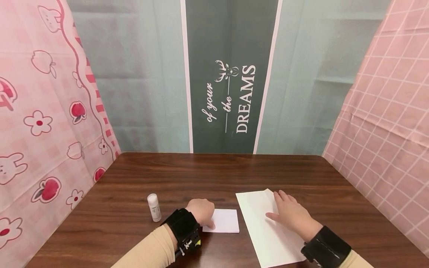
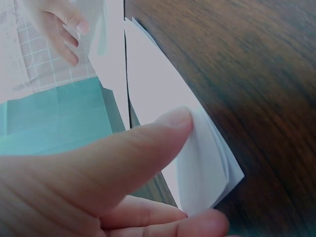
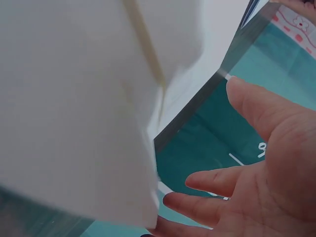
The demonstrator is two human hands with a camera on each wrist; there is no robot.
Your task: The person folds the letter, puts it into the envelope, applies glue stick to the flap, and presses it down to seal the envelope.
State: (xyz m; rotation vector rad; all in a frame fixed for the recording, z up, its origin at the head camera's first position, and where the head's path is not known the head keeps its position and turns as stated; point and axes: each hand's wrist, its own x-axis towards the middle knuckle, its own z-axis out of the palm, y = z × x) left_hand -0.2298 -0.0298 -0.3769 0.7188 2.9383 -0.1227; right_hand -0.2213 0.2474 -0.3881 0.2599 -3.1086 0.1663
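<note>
My left hand pinches the left end of a small folded white paper between thumb and fingers. Several layers show at its edge in the left wrist view, where the thumb lies on top. Over the right part of a larger white paper piece is my right hand, its fingers spread and fairly straight. That piece looks like an envelope, with a tan strip across it in the right wrist view. One fingertip there meets its edge; the thumb stands apart from it.
A white glue stick stands upright on the dark wooden table, left of my left hand. Patterned pink cloths hang at both sides, and a green curtain with lettering hangs behind the table.
</note>
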